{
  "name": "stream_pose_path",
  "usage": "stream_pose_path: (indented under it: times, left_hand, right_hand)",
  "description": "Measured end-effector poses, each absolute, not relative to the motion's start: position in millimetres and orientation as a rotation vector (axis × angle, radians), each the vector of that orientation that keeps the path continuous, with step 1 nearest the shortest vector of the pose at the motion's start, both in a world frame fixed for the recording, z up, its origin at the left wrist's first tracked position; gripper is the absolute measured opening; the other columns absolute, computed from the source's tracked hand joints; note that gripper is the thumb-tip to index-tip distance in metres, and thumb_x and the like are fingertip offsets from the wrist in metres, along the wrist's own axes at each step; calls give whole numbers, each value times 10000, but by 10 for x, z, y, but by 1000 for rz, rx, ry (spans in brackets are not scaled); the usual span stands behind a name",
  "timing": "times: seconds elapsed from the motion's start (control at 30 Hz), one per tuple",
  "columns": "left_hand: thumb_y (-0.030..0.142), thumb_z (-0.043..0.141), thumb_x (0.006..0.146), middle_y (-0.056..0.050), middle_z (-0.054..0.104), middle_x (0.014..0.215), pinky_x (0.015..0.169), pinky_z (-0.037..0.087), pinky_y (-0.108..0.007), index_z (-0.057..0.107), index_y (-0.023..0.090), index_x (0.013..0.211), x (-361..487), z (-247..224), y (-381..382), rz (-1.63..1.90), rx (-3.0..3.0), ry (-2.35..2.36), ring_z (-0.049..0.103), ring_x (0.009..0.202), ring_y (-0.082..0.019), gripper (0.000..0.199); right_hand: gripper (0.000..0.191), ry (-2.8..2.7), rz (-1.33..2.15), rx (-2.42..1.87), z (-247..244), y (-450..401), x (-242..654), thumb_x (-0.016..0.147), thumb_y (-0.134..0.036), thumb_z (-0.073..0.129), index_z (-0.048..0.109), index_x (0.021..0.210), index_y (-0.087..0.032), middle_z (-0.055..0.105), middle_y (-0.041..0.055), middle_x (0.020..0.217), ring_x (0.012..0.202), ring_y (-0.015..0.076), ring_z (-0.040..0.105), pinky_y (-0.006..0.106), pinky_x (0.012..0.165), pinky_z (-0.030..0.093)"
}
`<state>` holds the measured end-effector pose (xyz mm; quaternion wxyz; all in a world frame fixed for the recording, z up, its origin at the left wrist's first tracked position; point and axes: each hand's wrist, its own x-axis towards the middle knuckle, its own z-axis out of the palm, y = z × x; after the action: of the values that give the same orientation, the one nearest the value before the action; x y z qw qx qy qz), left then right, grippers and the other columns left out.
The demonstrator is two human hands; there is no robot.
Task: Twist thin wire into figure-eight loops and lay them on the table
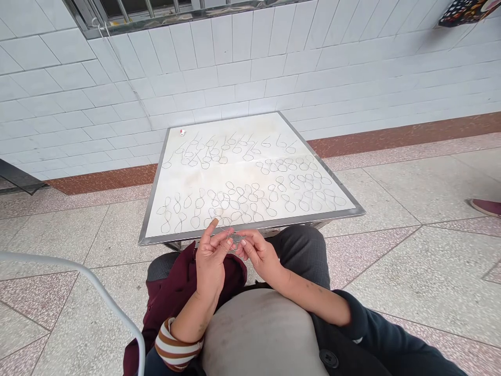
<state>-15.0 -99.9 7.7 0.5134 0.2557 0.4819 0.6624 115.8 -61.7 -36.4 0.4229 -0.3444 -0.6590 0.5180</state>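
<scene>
My left hand (211, 257) and my right hand (263, 256) meet just in front of the table's near edge. Between their thumbs and fingers is a thin wire loop (235, 238), pinched from both sides; its finer shape is too small to make out. The left index finger points up, apart from the pinch. Just beyond the hands, many figure-eight wire loops (290, 207) lie on the white tabletop (238, 169). Toward the far side lie single wire loops with straight tails (248, 156).
A small white and red object (182, 132) sits at the table's far left corner. The table's grey metal edge (324, 214) is above my knees. A tiled wall (242, 83) stands behind it. A pale curved tube (104, 297) is at left, and a person's shoe (486, 207) at right.
</scene>
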Motion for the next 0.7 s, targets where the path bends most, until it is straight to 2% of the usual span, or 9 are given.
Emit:
stream_pose_path:
  times: [0.1, 0.23, 0.43, 0.57, 0.7]
  left_hand:
    - [247, 768, 719, -86, 716, 1085, 753, 535, -306, 520, 239, 1308, -157, 75, -1000, 1585, 629, 1153, 650, 706, -113, 639]
    - [240, 763, 723, -93, 683, 1136, 760, 534, -303, 547, 248, 1287, -161, 68, -997, 1580, 650, 1145, 635, 714, -103, 604]
    - [228, 783, 703, -16, 674, 921, 773, 514, -270, 601, 239, 1236, -171, 17, -992, 1609, 639, 1185, 615, 746, -99, 564]
    - [237, 786, 698, -19, 689, 898, 782, 506, -276, 618, 239, 1220, -178, -13, -982, 1619, 634, 1174, 631, 834, -132, 549]
    - [216, 779, 703, -20, 703, 879, 763, 506, -270, 627, 229, 1201, -170, -9, -979, 1629, 578, 1134, 639, 828, -134, 520]
  right_hand:
    - [255, -1654, 1296, -862, -365, -616, 1157, 975, -390, 408, 503, 1159, -242, 654, 7, 751, 659, 153, 644, 294, 607, 538]
    - [251, -1658, 1306, -854, -353, -615, 1158, 975, -383, 409, 508, 1162, -246, 647, 7, 739, 660, 152, 638, 283, 597, 532]
    - [243, -1645, 1303, -851, -347, -617, 1162, 976, -371, 417, 518, 1156, -243, 645, 9, 760, 667, 147, 628, 268, 588, 523]
    - [242, -1662, 1244, -862, -341, -605, 1172, 974, -364, 422, 553, 1137, -244, 636, 15, 781, 656, 142, 618, 270, 596, 526]
    - [228, -1672, 1207, -850, -337, -597, 1186, 969, -338, 441, 584, 1119, -241, 645, 21, 836, 662, 131, 620, 263, 617, 530]
